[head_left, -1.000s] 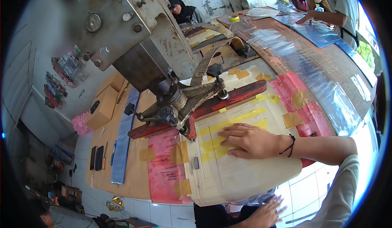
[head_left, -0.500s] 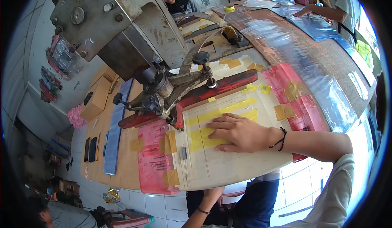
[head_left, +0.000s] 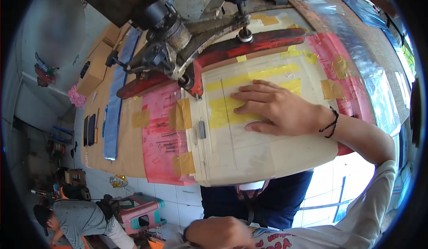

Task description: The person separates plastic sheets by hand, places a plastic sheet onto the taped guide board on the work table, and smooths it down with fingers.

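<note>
My right hand (head_left: 276, 108) lies flat with fingers spread on a cream sheet (head_left: 249, 153), over yellow tape strips (head_left: 218, 110). A dark cord is round its wrist. My left hand (head_left: 223, 233) is in front of my shirt, below the near edge of the board; its fingers are blurred and partly turned away, so I cannot tell what is in them. Just beyond my right hand, a red angled bar (head_left: 249, 43) hangs from the metal head of a press (head_left: 174, 39). A small grey block (head_left: 202, 129) rests on the sheet left of the hand.
Pink film (head_left: 165, 137) held by brown tape flanks the sheet. To the left lie a folded blue strip (head_left: 120, 101), two dark phones (head_left: 92, 128) and a cardboard box (head_left: 96, 70). Clear plastic (head_left: 379, 93) covers the right side. A person (head_left: 84, 222) bends at lower left.
The view has tipped downward, so the press and board sit higher. My left hand has moved from under the board's near edge toward my torso. My right hand stays flat on the sheet.
</note>
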The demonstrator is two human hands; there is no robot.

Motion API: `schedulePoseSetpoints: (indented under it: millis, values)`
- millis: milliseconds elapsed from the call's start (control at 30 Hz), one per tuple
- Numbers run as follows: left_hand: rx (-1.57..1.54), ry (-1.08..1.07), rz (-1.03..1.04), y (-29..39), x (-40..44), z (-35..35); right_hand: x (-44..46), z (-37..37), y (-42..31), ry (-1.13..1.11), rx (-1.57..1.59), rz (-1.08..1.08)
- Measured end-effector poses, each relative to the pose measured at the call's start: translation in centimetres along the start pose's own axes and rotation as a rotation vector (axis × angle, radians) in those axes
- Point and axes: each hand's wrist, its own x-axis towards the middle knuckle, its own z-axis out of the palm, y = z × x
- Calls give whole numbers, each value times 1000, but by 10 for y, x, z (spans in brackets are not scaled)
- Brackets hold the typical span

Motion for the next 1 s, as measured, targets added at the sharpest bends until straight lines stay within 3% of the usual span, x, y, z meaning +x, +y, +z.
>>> schedulePoseSetpoints:
  millis: [33, 100, 167, 267, 400, 800, 967, 1000]
  values:
    - [50, 144, 323, 7, -10, -14, 1, 0, 0, -20, 13, -4]
    - [678, 675, 72, 20, -7, -37, 1, -2, 1, -61, 23, -20]
    - [1056, 685, -401, 25, 19, -66, 1, -2, 0, -54, 14, -24]
    - [983, 626, -535, -7, 22, -68, 0, -4, 0, -49, 25, -11]
    - [975, 719, -549, -27, 31, -60, 0, -2, 1, -43, 24, -19]
    - [951, 873, -502, -23, 42, -62, -3, 0, 0, 5, 48, -23]
    - [1124, 923, -590, -19, 55, -71, -6, -9, -1, 28, 106, -212]
    - [1129, 913, -588, -23, 55, -74, -8, -9, -4, 3, 133, -160]
